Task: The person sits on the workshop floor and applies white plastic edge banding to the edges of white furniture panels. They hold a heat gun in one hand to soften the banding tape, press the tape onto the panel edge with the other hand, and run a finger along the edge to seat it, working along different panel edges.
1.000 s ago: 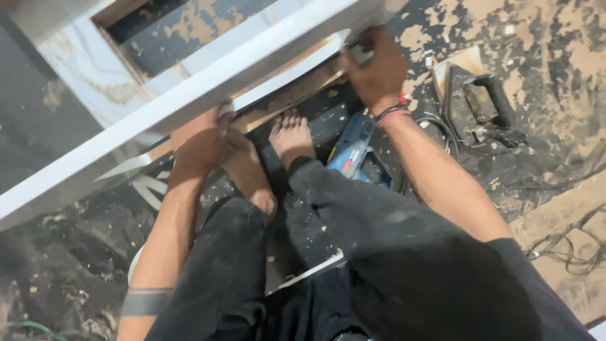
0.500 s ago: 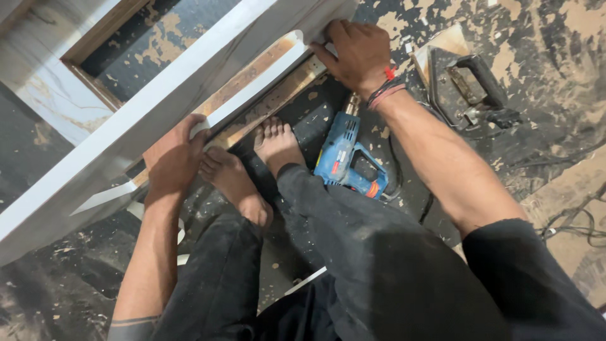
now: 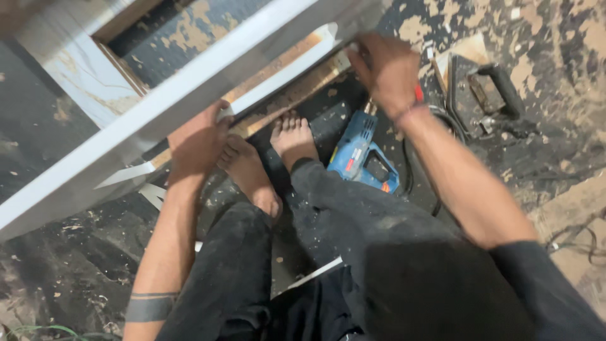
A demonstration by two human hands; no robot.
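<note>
Both hands have slid along the white framed panel point(image 3: 189, 95): left hand point(image 3: 196, 142) clamped on its near edge, right hand point(image 3: 388, 69) gripping farther right, above the blue drill point(image 3: 363, 155).

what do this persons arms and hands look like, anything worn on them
Both hands are bare, with no gloves. The left hand leads to an uncovered forearm with a dark band around it near the elbow. The right hand has a red band at the wrist, and a dark sleeve covers that arm from about the elbow up.
</note>
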